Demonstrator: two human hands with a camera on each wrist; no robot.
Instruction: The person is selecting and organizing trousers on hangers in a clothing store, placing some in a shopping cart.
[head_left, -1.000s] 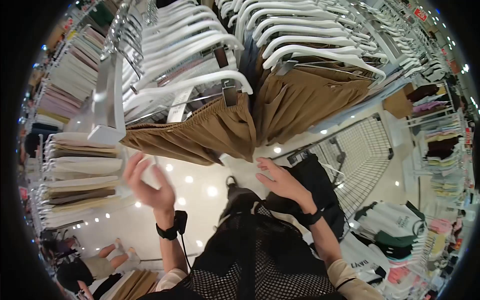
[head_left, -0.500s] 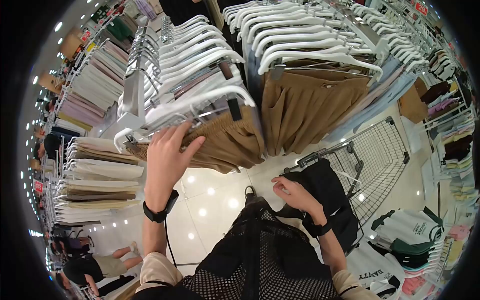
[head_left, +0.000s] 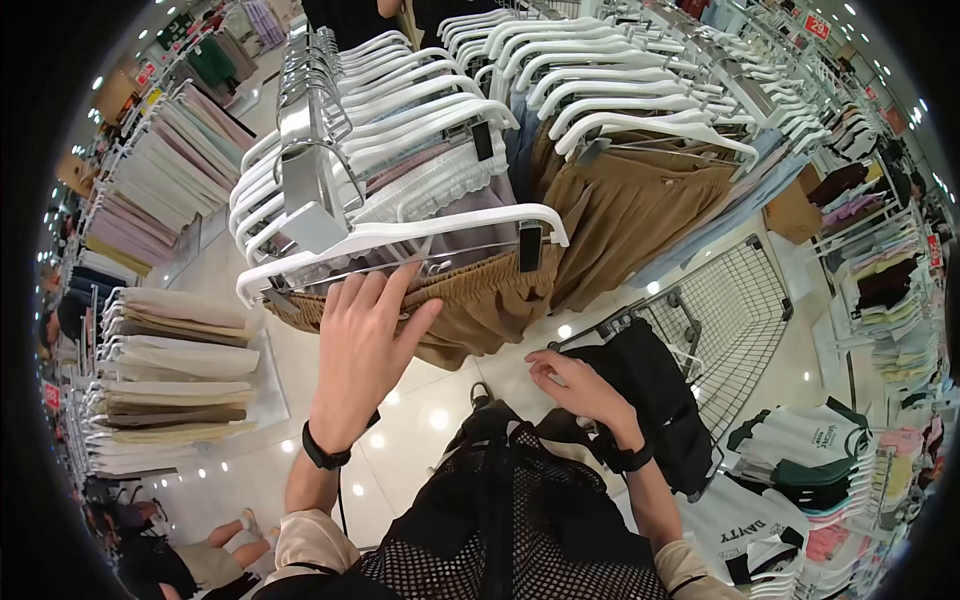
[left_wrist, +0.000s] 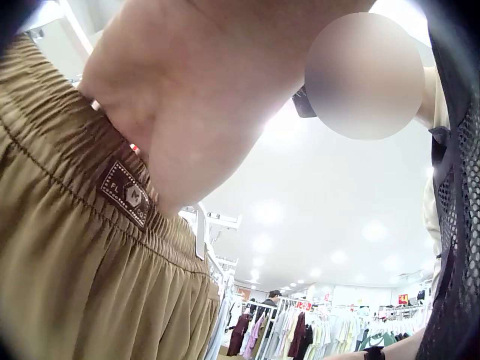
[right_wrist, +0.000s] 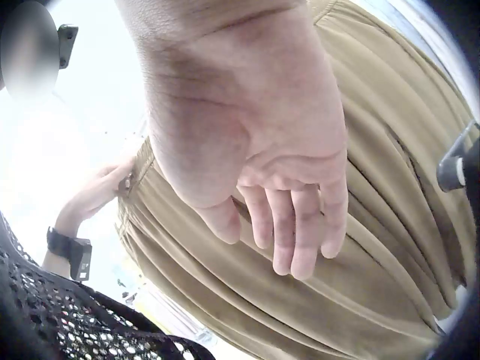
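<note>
In the head view, brown pants (head_left: 490,310) with a gathered elastic waistband hang from a white clip hanger (head_left: 440,222) at the front of the rack. My left hand (head_left: 365,345) grips their waistband, fingers over the top edge and thumb at the front. The left wrist view shows a dark label (left_wrist: 126,195) on that waistband; the fingertips are hidden behind it. My right hand (head_left: 585,385) hangs with loosely bent fingers below a second brown pair (head_left: 640,220). From the right wrist, its empty palm shows in front of brown cloth (right_wrist: 375,247).
Several white hangers (head_left: 620,90) crowd the rack, whose metal rail end (head_left: 315,225) juts toward me. A wire shopping cart (head_left: 745,330) with a black bag (head_left: 650,390) stands at my right. Folded-over pants (head_left: 180,360) hang at left; printed shirts (head_left: 800,440) hang at lower right.
My left hand has risen from below the rack to the waistband of the front brown pants, which now hang nearer me. My right hand stays low, its fingers more bent than at first.
</note>
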